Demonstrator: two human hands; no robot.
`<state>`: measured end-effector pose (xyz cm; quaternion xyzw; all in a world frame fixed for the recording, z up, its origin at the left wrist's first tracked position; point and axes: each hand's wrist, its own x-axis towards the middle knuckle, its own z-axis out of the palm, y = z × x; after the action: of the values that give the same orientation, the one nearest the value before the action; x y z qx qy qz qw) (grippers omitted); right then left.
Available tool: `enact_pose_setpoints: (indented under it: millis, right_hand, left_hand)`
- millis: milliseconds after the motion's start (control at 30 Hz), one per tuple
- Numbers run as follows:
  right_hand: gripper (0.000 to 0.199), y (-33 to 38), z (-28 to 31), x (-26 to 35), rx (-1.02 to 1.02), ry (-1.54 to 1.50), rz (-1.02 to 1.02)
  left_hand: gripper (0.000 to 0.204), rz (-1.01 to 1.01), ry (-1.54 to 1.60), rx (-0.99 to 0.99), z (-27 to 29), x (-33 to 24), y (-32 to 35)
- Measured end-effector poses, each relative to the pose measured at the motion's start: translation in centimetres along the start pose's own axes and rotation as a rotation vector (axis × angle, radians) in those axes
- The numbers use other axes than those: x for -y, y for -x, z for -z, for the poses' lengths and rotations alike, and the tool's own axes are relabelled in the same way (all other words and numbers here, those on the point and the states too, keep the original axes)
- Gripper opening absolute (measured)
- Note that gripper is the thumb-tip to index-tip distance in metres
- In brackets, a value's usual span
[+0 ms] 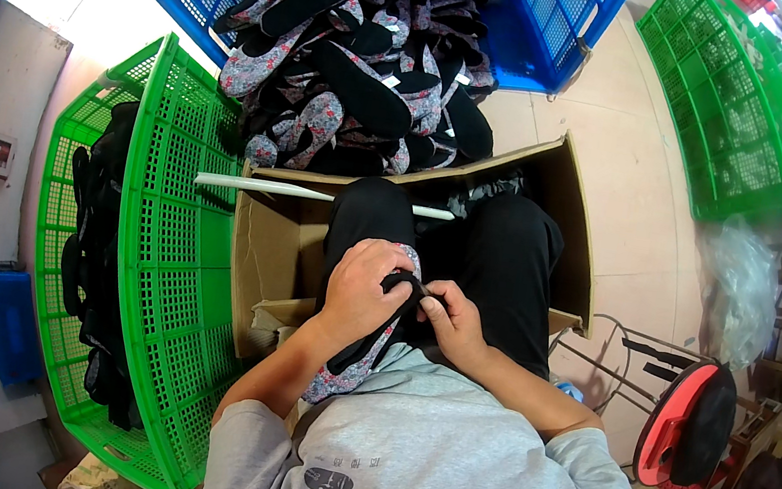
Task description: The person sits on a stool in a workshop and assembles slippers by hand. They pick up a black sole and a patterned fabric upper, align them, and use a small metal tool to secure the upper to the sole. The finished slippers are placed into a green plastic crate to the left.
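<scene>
Presently, in the head view, gripping the floral slipper [378, 346] above the near side of the cardboard box [254, 260], curling the left hand [364, 287] around the black edge [413, 283], seemingly pinching that edge with the right hand [456, 326]; probably best bracing firmly left, easing evenly right, avoiding puckers, and facing the slipper pile [359, 88] beyond the box.

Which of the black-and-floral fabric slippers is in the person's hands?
The floral slipper over the left thigh, held by the left hand and right hand; the others lie heaped at the blue plastic mesh crate.
</scene>
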<state>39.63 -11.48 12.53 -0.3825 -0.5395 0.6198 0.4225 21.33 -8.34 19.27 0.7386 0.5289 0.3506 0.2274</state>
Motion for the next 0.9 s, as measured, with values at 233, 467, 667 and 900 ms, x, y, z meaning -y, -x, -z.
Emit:
enact_pose_setpoints:
  millis: [233, 467, 667, 900]
  right_hand:
    - [0.021, -1.1, 0.5, 1.3, -0.292, -0.563, -0.415]
    - [0.025, -1.7, 1.5, 2.6, -0.164, -0.451, -0.344]
    - [0.018, -2.8, 1.1, 4.7, 0.042, -0.333, -0.308]
    - [0.011, -3.9, 0.9, 4.5, 0.072, -0.142, -0.302]
  left_hand:
    - [0.034, 0.087, -0.051, -0.010, 0.8, -0.8, 0.0]
    - [0.045, 0.181, -0.146, 0.019, 1.8, -2.0, 0.8]
    - [0.046, 0.194, -0.190, -0.016, 1.8, -2.2, 1.1]
    - [0.044, 0.198, -0.195, -0.014, 1.6, -2.5, 0.9]
